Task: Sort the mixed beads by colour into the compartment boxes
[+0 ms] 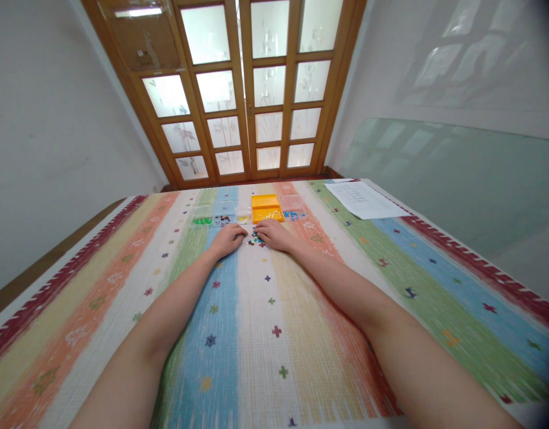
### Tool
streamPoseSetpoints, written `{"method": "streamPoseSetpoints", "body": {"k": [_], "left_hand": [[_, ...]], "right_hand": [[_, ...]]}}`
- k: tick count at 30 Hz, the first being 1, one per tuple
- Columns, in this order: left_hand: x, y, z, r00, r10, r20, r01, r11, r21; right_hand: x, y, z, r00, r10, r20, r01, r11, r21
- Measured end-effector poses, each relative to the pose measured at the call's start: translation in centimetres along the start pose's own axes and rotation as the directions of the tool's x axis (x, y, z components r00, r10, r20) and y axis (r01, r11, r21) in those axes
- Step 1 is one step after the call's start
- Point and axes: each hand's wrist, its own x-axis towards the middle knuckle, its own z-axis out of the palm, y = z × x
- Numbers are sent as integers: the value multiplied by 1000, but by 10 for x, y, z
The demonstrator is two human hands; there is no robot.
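Observation:
A small pile of mixed-colour little pieces (258,241), perhaps beads, lies on the striped tablecloth between my hands. To its left is my left hand (228,239), fingers curled and drawn together. Just at the pile's right edge, my right hand (275,235) bends its closed fingers down over the pieces; whatever they hold is too small to make out. Beyond the hands stands an open yellow box (266,201) with white pieces in it. Clear open boxes flank it, holding green pieces (203,221), dark pieces (222,220), yellow pieces (243,218) and blue pieces (294,215).
A striped, patterned tablecloth (256,369) covers the table. Printed white paper (364,199) lies at the far right. Past the far edge are wooden doors with glass panes (269,86), and a glass sheet (457,167) leans by the right wall.

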Motion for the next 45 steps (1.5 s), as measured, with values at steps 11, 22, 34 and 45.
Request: {"method": "streamPoseSetpoints", "body": {"k": [11,22,34,45], "left_hand": [[0,1,-1,1000,-4,2,4,1000,-9],[-1,2,-1,1000,-3,-7,3,1000,1],[-1,4,-2,999,-34,1,34,999,-12],[-1,5,-2,1000,-23,8,23,1000,0]], "right_hand": [[0,-1,-3,998,-11,-69,12,1000,6],[0,-2,-4,998,9,-62,-8,1000,13],[-1,-2,-3,1000,27,-16,-27,999,37],[-1,-3,-5,999,35,6,-35,999,12]]}}
